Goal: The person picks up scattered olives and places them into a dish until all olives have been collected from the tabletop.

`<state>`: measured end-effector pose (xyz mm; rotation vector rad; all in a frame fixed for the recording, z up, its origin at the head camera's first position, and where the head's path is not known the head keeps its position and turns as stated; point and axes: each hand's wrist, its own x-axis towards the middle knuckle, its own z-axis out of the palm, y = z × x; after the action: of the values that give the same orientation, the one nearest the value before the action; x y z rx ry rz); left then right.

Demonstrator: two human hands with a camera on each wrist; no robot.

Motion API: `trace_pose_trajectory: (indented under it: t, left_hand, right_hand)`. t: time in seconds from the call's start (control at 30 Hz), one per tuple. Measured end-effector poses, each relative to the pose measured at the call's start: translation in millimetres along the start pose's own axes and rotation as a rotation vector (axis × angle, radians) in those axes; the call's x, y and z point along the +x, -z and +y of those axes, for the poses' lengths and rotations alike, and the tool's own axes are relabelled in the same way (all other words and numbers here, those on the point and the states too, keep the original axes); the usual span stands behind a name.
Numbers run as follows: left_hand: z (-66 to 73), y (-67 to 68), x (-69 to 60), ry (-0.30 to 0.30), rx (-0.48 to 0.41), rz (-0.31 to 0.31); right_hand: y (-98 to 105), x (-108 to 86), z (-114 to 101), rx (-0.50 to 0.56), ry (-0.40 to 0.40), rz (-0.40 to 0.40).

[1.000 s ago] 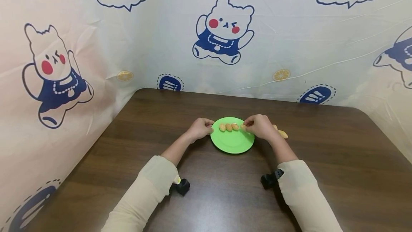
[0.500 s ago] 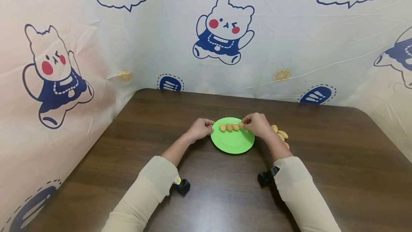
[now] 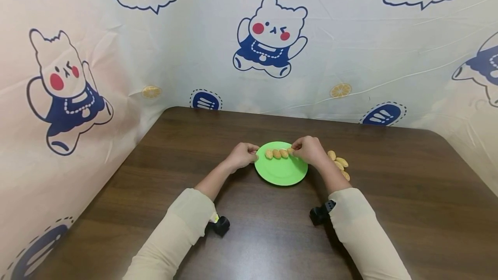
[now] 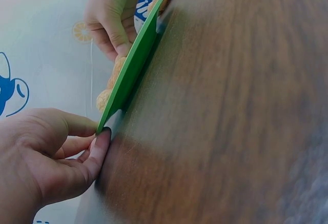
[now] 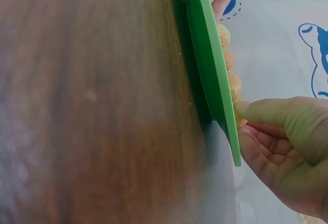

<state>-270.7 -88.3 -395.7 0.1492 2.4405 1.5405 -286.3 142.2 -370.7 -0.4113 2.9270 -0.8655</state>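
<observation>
A round green plate [image 3: 281,172] lies on the brown table, its left rim pinched between the thumb and fingers of my left hand [image 3: 240,156]. Along the upper part of the plate, three tan peanuts in their shells [image 3: 276,154] sit side by side in a row. My right hand [image 3: 310,151] reaches over the right rim and pinches one more peanut [image 5: 241,119] at the right end of that row. In the right wrist view, the thumb is against this peanut, and its far side is hidden by the fingers.
Several more peanuts [image 3: 341,163] lie on the table [image 3: 408,193] to the right of the plate, partly behind my right forearm. A patterned cloth [image 3: 350,51] hangs along the table's back and sides. Black wrist cameras [image 3: 221,225] hang at both cuffs.
My right hand has moved left with its peanut, bringing it up close to the row on the plate. More of the loose peanuts now show. The left hand stays on the rim.
</observation>
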Motion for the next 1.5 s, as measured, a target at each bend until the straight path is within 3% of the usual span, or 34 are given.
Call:
trace_pose_trajectory:
  t: [0.4,0.8,1.07,1.5]
  left_hand:
    - [1.3,0.0,0.0,0.000,0.000,-0.004]
    - [-1.1,-0.7,-0.2,-0.003,0.006,-0.004]
    - [-0.1,-0.2,0.3,-0.017,0.001,-0.013]
    - [0.2,0.8,0.4,-0.012,-0.002,-0.014]
  right_hand:
    - [0,-0.2,-1,0.005,-0.032,0.002]
    - [4,-5.3,1,-0.046,0.021,0.003]
    - [15,-12.3,5,-0.082,0.053,0.010]
    - [39,-20.9,30,-0.100,0.013,0.017]
